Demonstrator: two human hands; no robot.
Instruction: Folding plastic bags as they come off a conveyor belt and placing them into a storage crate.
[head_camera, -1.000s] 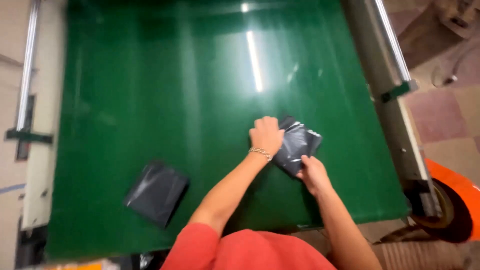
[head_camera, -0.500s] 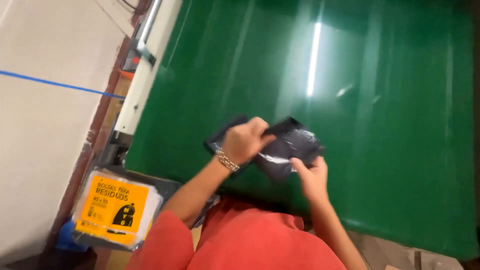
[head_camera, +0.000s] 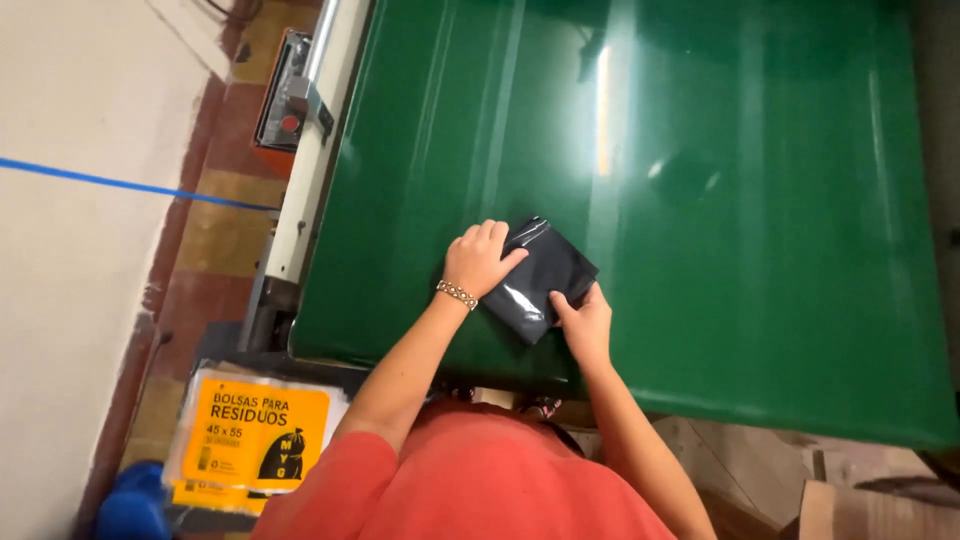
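Folded dark bag (head_camera: 540, 278) now pressed flat on green desk (head_camera: 760, 250).
Left hand (head_camera: 478, 260) at 9 o'clock, right hand (head_camera: 585, 320) at 5, both flat on it; lifted half a second ago (second bag out of view).

Left hand (head_camera: 478, 260) covers the near-left corner of the dark folded bag (head_camera: 545, 275); its palm and what's under it are hidden. Right hand (head_camera: 583, 322) hides the bag's near-right edge, fingertips tucked out of sight. Whether it's one bag or several stacked, can't tell. Green tabletop (head_camera: 760, 250) cut off at top, far from both hands. Yellow packet (head_camera: 255, 432) below left hand partly hidden by the red sleeve (head_camera: 470, 480). Blue thing (head_camera: 135, 510) cut by bottom edge, unclear.
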